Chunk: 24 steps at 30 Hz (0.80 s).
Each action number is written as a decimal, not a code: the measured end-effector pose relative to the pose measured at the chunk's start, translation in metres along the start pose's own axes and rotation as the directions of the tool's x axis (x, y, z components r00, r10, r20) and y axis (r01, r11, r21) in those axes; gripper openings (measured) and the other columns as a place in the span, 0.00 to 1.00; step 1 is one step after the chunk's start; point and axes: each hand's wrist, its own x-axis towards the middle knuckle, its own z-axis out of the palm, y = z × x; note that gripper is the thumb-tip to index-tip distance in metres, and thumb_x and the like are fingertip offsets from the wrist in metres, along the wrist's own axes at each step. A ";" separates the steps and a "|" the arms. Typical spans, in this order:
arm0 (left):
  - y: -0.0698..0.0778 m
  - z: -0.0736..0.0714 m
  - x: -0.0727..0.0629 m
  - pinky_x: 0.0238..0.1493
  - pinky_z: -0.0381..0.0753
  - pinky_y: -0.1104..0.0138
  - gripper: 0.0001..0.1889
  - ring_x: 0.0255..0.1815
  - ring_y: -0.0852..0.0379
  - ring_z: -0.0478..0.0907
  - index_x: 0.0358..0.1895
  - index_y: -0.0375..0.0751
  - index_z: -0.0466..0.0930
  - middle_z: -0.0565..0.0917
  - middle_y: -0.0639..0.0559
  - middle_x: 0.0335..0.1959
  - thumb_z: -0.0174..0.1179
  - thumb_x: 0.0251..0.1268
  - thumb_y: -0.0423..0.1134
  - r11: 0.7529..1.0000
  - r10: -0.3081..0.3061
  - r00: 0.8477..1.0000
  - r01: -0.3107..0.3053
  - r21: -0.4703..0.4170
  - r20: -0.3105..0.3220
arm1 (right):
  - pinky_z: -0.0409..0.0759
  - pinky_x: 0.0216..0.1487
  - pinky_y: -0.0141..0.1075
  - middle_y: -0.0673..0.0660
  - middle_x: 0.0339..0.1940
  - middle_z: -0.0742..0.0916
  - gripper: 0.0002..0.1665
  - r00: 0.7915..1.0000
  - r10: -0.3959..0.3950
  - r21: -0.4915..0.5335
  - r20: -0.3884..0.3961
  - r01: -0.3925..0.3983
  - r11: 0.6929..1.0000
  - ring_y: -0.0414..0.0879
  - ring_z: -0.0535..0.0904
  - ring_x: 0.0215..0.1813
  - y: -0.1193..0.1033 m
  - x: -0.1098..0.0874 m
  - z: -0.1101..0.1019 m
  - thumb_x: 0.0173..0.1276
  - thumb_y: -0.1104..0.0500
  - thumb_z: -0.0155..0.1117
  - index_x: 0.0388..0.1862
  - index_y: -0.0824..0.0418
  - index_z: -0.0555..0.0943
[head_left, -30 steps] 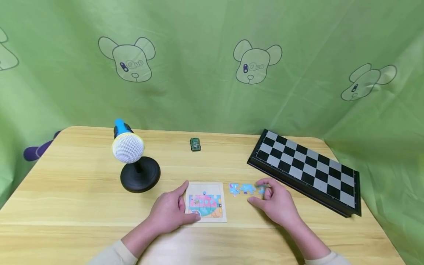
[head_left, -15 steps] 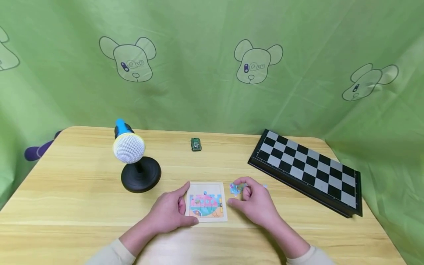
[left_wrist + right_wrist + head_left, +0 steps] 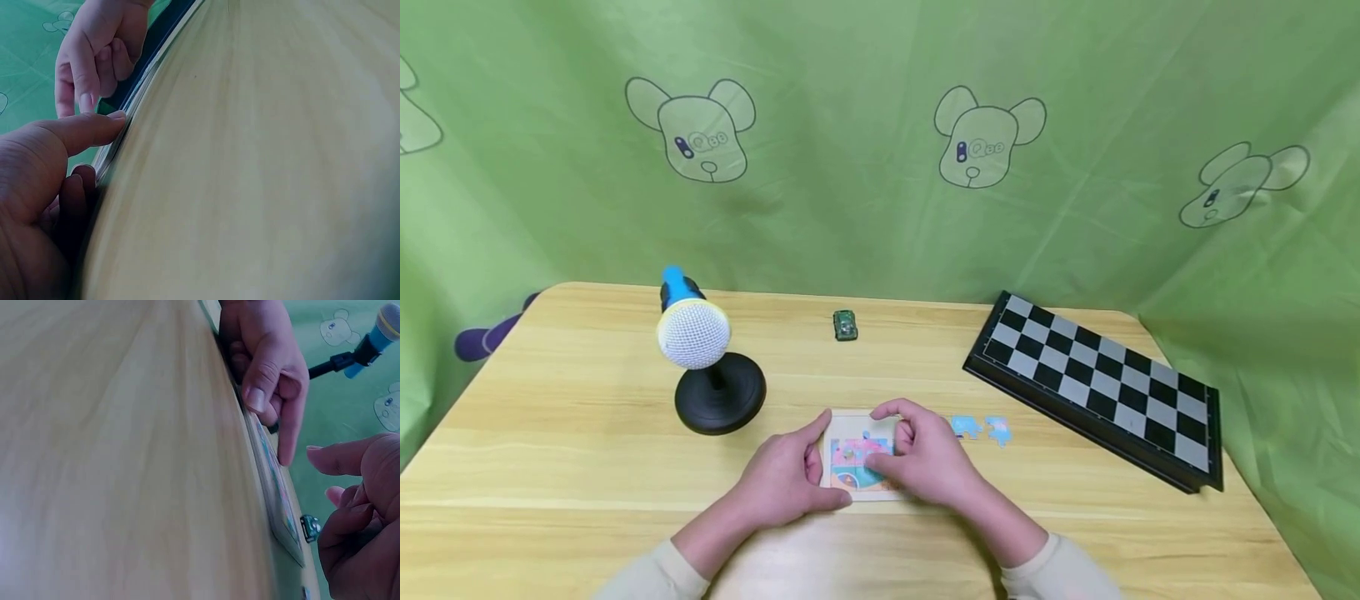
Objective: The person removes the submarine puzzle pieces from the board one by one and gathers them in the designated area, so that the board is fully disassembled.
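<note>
A pale green cloth curtain (image 3: 865, 225) printed with bear-head outlines hangs behind a light wood-grain table (image 3: 595, 467), apparently as a backdrop. Far right lies a black-and-grey chequered chessboard (image 3: 1093, 375), set slantwise. Far left, a blue toy microphone (image 3: 694, 333) with a white mesh head sits on a black stand with a round base (image 3: 718, 404), which likely keeps it raised and tilted toward the near side.

At the near middle, the left hand (image 3: 786, 479) grips the left side of a square, cream-coloured puzzle board (image 3: 850, 423), forefinger at its far corner and thumb at its near edge, probably to stop it sliding. The right hand (image 3: 928, 454) hangs over the board's right side, thumb and forefinger well parted, no piece visible between them. The puzzle's far band is bare cream.

Just right of that hand lie two blue jigsaw pieces, one left (image 3: 966, 427), one right (image 3: 998, 430), seemingly laid within reach. A small dark-green object (image 3: 845, 325) rests far off, near the table's far edge.
</note>
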 end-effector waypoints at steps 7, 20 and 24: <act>0.001 0.000 -0.001 0.23 0.70 0.68 0.56 0.18 0.65 0.70 0.74 0.28 0.61 0.74 0.63 0.17 0.81 0.43 0.50 1.000 0.007 1.000 -0.007 0.009 -0.009 | 0.69 0.27 0.35 0.47 0.15 0.71 0.26 0.998 -0.037 -0.038 0.053 0.039 0.999 0.39 0.65 0.18 -0.003 0.006 0.014 0.54 0.60 0.80 0.52 0.58 0.81; 0.000 0.000 0.001 0.24 0.72 0.67 0.55 0.18 0.65 0.71 0.74 0.29 0.62 0.73 0.65 0.17 0.81 0.43 0.50 1.000 0.011 1.000 -0.010 0.014 -0.019 | 0.63 0.21 0.33 0.46 0.13 0.69 0.21 0.995 -0.014 -0.082 0.097 0.022 0.996 0.38 0.62 0.16 -0.006 0.008 0.019 0.54 0.60 0.79 0.46 0.56 0.83; -0.001 0.001 0.000 0.24 0.71 0.67 0.55 0.18 0.65 0.70 0.74 0.28 0.62 0.73 0.65 0.16 0.81 0.43 0.49 1.000 0.011 1.000 -0.010 0.016 -0.022 | 0.63 0.20 0.33 0.46 0.13 0.69 0.20 0.995 -0.013 -0.098 0.102 0.023 0.995 0.38 0.63 0.17 -0.004 0.010 0.022 0.53 0.60 0.79 0.45 0.56 0.83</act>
